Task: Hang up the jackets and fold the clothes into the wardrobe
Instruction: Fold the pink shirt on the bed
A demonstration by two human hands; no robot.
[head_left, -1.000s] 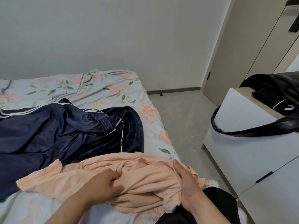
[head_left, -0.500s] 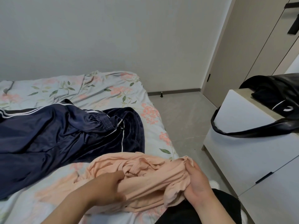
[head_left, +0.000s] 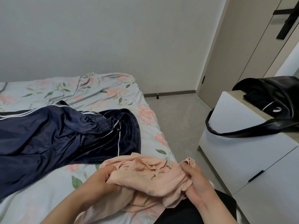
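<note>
A peach garment (head_left: pixel 150 177) is bunched up at the near edge of the bed, held between both hands. My left hand (head_left: pixel 103 180) grips its left side with curled fingers. My right hand (head_left: pixel 196 181) pinches its right edge, thumb on top. Part of the cloth hangs down below my hands. Dark navy track clothes with white stripes (head_left: pixel 64 135) lie spread across the bed to the left, apart from my hands.
The bed has a floral sheet (head_left: pixel 100 92). A white drawer unit (head_left: pixel 246 151) stands at the right with a black bag (head_left: pixel 271 101) on top, its strap hanging over the side. Beige wardrobe doors (head_left: pixel 242 46) stand at the back right. Grey floor lies between bed and unit.
The peach garment has been gathered from lying spread on the bed into a bunch lifted toward me. Both hands have shifted up and closer together on it.
</note>
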